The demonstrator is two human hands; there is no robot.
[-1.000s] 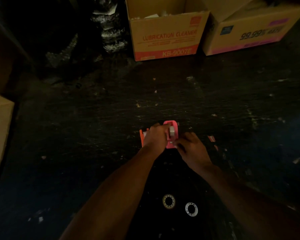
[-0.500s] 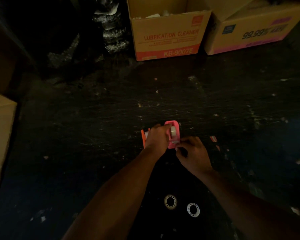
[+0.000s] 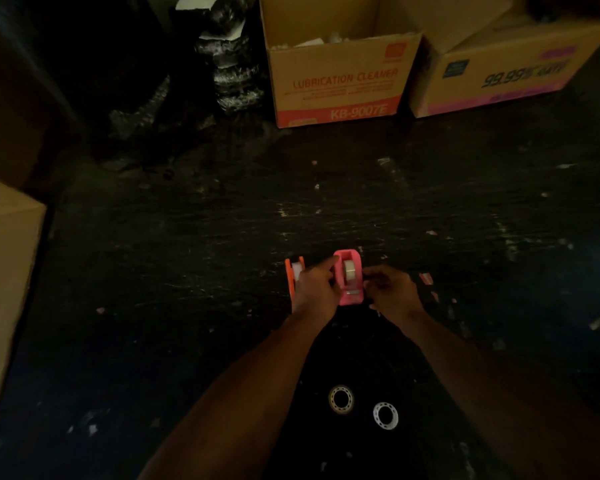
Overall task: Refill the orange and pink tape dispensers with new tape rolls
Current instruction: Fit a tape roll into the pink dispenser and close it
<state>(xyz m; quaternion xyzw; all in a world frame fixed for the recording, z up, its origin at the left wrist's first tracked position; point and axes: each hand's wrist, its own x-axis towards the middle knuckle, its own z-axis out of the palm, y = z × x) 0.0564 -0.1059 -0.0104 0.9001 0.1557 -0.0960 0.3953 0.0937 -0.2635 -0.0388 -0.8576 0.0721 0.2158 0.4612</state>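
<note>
A pink tape dispenser (image 3: 351, 285) stands on the dark floor with a clear tape roll (image 3: 350, 271) seated in it. My left hand (image 3: 315, 289) grips its left side. My right hand (image 3: 390, 293) pinches at its right side near the front end. Behind my left hand stands an orange tape dispenser (image 3: 293, 277) holding a white roll; it is partly hidden. Two small tape rolls lie flat on the floor near me: one (image 3: 341, 400) on the left, a whiter one (image 3: 385, 415) on the right.
An open "Lubrication Cleaner" carton (image 3: 340, 81) and a second carton (image 3: 506, 71) stand at the back. Another cardboard box (image 3: 4, 271) sits at the left edge. Dark plastic wrap (image 3: 229, 74) is heaped at the back left. Paper scraps dot the floor.
My right hand has moved up along the pink dispenser's right side, from its near end to beside the roll. My left hand keeps its grip.
</note>
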